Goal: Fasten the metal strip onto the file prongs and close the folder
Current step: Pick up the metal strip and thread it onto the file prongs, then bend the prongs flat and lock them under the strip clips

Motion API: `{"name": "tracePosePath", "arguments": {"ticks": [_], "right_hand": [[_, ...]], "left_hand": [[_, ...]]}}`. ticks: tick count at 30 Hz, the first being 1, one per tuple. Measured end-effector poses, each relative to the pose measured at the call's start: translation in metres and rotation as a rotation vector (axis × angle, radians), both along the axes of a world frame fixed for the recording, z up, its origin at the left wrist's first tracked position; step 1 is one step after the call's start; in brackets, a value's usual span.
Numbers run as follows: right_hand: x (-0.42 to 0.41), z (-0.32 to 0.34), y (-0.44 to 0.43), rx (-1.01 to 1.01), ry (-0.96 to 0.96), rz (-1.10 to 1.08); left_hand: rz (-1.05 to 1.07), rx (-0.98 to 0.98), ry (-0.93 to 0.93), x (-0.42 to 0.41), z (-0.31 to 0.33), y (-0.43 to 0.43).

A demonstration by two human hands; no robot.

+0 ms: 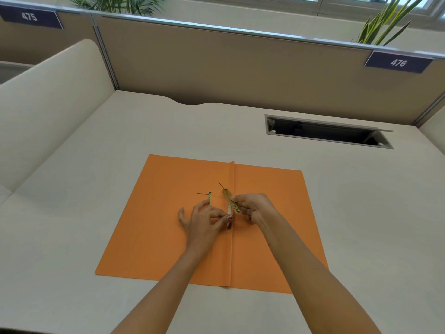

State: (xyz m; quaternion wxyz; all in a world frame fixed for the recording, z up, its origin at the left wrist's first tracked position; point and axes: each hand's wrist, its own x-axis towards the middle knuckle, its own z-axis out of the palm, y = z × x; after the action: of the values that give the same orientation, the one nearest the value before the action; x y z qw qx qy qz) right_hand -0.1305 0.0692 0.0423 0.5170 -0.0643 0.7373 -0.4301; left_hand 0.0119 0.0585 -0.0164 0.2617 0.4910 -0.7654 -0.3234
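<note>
An orange folder (156, 225) lies open flat on the desk, its centre crease running toward me. Beside the crease the fastener base (209, 197) is fixed to the left leaf, with thin prongs sticking up near it and near the crease. My right hand (255, 208) pinches a brass metal strip (232, 203) with holes, held tilted just above the crease. My left hand (204, 221) rests on the left leaf, its thumb and forefinger closed on the lower prong (229, 224) at the crease.
The cream desk (361, 213) has an open cable slot (327, 133) at the back right. Tan partition panels (216, 63) wall the back, with plants behind them. A curved cream divider (48, 97) rises on the left.
</note>
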Motion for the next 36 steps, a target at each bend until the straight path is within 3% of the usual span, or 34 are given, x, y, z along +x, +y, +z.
{"name": "tracePosePath", "arguments": {"ticks": [11,20,27,36], "right_hand": [[0.008,-0.003,0.002,-0.032,0.100,-0.028],[0.020,-0.010,0.008,-0.035,0.370,-0.002],[0.025,-0.018,0.017,-0.016,0.648,0.092],[0.019,-0.023,0.029,-0.079,0.738,0.084]], "left_hand": [[0.000,0.010,0.016,0.000,-0.002,-0.002],[0.062,-0.019,0.080,0.003,-0.004,-0.002],[0.042,-0.078,0.025,0.006,-0.005,-0.003],[-0.098,-0.114,-0.033,0.003,-0.004,-0.018]]}}
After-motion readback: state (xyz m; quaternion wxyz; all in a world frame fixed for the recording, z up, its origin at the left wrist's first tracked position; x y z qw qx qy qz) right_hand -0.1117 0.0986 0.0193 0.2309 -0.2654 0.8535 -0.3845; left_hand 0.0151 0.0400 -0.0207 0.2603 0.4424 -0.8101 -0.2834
